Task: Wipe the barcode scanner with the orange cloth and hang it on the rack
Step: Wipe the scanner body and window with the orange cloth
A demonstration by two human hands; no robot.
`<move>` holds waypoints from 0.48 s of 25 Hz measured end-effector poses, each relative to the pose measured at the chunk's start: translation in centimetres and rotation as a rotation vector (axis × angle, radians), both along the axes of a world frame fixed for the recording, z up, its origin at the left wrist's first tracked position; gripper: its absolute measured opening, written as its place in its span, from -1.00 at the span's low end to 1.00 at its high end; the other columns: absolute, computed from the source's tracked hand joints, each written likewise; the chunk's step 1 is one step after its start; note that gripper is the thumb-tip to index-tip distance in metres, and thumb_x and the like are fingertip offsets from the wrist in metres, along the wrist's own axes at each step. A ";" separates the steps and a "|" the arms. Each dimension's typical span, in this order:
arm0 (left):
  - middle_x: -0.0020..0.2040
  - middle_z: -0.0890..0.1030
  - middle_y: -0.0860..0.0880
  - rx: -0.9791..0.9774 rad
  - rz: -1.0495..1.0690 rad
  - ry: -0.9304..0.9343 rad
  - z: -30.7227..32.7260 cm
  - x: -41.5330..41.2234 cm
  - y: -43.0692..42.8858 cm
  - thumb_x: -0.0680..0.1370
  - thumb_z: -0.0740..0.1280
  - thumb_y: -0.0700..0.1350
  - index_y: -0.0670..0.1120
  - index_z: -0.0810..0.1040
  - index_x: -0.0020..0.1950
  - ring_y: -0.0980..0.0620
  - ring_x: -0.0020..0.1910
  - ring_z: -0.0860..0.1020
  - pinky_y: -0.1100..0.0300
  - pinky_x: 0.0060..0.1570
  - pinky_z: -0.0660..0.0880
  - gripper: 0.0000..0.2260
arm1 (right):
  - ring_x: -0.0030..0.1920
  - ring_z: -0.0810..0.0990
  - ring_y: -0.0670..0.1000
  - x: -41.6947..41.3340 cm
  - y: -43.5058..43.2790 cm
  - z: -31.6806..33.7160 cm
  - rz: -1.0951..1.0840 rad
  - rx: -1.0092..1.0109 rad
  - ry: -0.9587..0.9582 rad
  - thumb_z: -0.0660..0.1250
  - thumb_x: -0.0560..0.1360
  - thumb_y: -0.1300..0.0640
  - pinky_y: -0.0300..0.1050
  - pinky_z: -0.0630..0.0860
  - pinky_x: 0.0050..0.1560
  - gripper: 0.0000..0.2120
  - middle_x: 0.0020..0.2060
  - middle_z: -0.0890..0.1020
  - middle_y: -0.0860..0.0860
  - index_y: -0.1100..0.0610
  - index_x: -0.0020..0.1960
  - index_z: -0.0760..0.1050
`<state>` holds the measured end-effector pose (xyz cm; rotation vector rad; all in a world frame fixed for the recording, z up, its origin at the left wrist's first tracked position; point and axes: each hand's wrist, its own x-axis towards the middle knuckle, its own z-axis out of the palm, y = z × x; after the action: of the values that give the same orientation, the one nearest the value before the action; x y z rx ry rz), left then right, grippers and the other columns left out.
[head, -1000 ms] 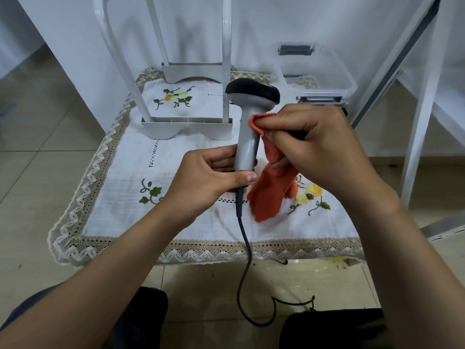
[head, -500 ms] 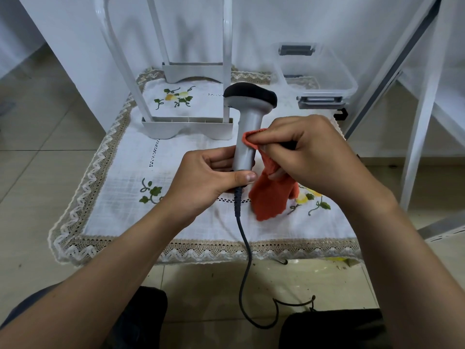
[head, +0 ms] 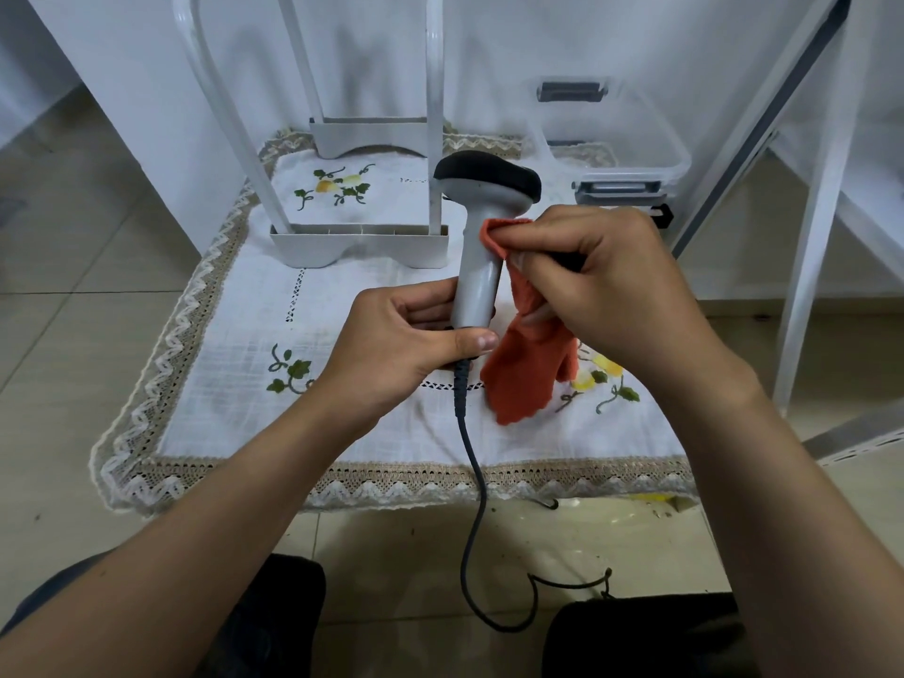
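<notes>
The grey barcode scanner (head: pixel 477 281) with a black head stands upright above the low table. My left hand (head: pixel 406 342) grips the bottom of its handle, thumb across the front. Its dark cable (head: pixel 477 486) hangs off the table edge to the floor. My right hand (head: pixel 606 281) pinches the orange cloth (head: pixel 526 374) against the right side of the handle, just under the head; the rest of the cloth hangs down. The white rack (head: pixel 362 237) stands behind the scanner, its tubes rising out of view.
A white embroidered tablecloth (head: pixel 235 398) with lace trim covers the low table. A clear plastic lidded box (head: pixel 616 139) sits at the back right. White shelf legs (head: pixel 817 266) stand to the right. Tiled floor surrounds the table; my knees are below.
My right hand with the cloth slid down the scanner handle, then back up towards the head. My left hand and the scanner stayed almost still.
</notes>
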<state>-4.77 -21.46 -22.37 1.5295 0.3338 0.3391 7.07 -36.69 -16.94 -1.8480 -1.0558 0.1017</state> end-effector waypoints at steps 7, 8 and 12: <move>-0.07 0.78 -0.05 0.001 -0.002 -0.010 0.1 0.1 0.0 0.37 0.57 -0.33 -0.04 0.71 0.08 0.07 -0.12 0.72 0.14 -0.13 0.64 -0.66 | -0.38 0.72 0.04 -0.1 0.1 0.0 0.015 -0.019 0.031 0.39 0.62 0.26 -0.02 0.71 -0.32 -0.80 -0.21 0.68 0.14 0.03 0.11 0.73; -0.07 0.78 -0.05 0.004 -0.002 -0.010 0.0 0.1 0.0 0.37 0.57 -0.33 -0.04 0.71 0.08 0.07 -0.12 0.72 0.14 -0.13 0.65 -0.66 | -0.38 0.72 0.06 -0.1 0.1 0.1 0.008 0.003 0.060 0.39 0.62 0.26 -0.04 0.71 -0.33 -0.81 -0.20 0.68 0.17 0.04 0.11 0.73; -0.08 0.78 -0.02 0.003 0.002 -0.010 -0.1 0.1 0.0 0.38 0.56 -0.35 -0.08 0.71 0.12 0.08 -0.12 0.73 0.17 -0.13 0.63 -0.65 | -0.35 0.73 0.00 0.1 -0.1 0.1 0.100 -0.146 0.016 0.39 0.60 0.31 0.03 0.71 -0.28 -0.76 -0.21 0.71 -0.02 0.03 0.09 0.74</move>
<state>-4.71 -21.41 -22.47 1.5298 0.3277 0.3488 7.12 -36.78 -16.88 -1.9205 -1.1558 0.2578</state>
